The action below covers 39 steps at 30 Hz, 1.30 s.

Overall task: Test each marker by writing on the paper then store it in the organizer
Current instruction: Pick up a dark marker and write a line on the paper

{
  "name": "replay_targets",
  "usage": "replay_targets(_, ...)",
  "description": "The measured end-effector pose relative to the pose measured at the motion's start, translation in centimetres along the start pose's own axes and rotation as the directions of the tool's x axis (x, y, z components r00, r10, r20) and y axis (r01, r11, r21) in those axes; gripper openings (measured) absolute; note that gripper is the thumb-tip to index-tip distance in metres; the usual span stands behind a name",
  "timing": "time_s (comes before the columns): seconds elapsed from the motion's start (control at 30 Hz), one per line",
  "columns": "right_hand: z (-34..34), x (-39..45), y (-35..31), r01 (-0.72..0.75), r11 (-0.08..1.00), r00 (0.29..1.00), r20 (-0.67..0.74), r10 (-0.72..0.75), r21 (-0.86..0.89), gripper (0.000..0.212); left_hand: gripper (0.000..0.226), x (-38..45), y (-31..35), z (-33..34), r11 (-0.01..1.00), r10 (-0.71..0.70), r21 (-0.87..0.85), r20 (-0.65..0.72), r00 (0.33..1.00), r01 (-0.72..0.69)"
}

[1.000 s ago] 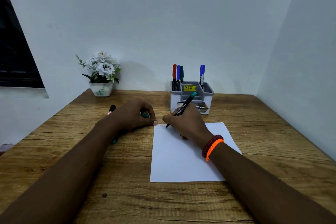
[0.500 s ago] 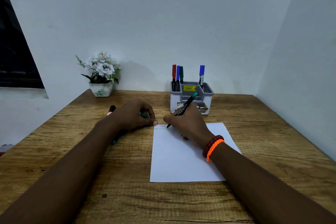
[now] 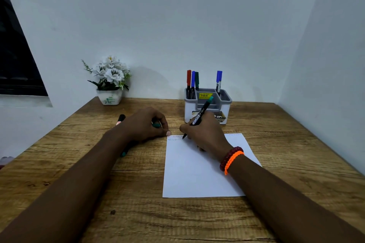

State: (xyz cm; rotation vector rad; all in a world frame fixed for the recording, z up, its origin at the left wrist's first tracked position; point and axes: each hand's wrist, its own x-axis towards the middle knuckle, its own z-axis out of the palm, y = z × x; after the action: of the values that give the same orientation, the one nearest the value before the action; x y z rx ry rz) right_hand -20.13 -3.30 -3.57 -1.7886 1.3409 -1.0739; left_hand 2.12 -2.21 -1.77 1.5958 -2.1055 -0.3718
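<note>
The green marker [image 3: 199, 117] is pinched in the right hand [image 3: 205, 134], the grip curled round its lower barrel, tip down on the top left corner of the paper [image 3: 197, 173] and long axis slanting up and away toward the organizer [image 3: 207, 104]. That organizer stands just beyond the grip, holding 4 markers [image 3: 193, 82], so the right hand is nearer for storing. The left hand [image 3: 146, 124], beside the paper, curls round what looks like the green cap [image 3: 156, 125]. A red marker [image 3: 120, 119] lies on the tabletop [image 3: 276, 144] further left.

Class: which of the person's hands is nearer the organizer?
Right. The right hand writes just in front of the organizer; the left hand lies further to its left.
</note>
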Motion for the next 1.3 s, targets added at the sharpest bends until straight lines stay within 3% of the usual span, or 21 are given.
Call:
replay_targets(0.17, -0.2, -0.4, -0.2, 0.020, 1.000, 1.000, -0.017, -0.020, 0.000, 0.019, 0.016, 0.0, -0.1, 0.0, 1.000, -0.001, 0.003, 0.004, 1.000, 0.001)
replay_targets(0.53, -0.6, -0.6, -0.5, -0.020, 1.000, 1.000, 0.014, 0.019, 0.020, 0.029, 0.017, -0.1, 0.0, -0.1, 1.000, -0.021, 0.010, 0.010, 1.000, 0.020)
replay_targets(0.73, -1.3, -0.3, -0.6, -0.114, 0.954, 0.990, -0.052, 0.133, 0.276, 0.021, 0.012, 0.0, 0.4, 0.0, 0.998, -0.055, 0.011, -0.101, 0.993, 0.057)
replay_targets(0.8, -1.7, -0.2, -0.9, -0.116, 0.927, 0.989, -0.049, 0.143, 0.357, 0.011, 0.017, 0.2, 0.8, -0.1, 0.998, -0.062, -0.039, -0.125, 0.990, 0.058)
replay_targets(0.97, -2.4, -0.3, -1.4, -0.076, 0.900, 0.993, -0.045, 0.105, 0.429, 0.018, 0.021, -0.3, 2.4, -0.1, 0.978, -0.021, -0.208, -0.192, 0.981, -0.020)
replay_targets(1.13, -2.7, -0.5, -2.3, -0.124, 0.844, 0.989, -0.002, 0.146, 0.522, 0.018, 0.017, -0.7, 3.7, 0.1, 0.866, -0.094, -0.494, -0.308, 0.947, -0.075)
replay_targets(1.3, -3.0, -0.6, -2.7, -0.199, 0.737, 0.979, 0.096, 0.180, 0.646, 0.027, 0.023, -0.5, 4.1, 0.7, 0.588, -0.204, -0.805, -0.243, 0.948, -0.079)
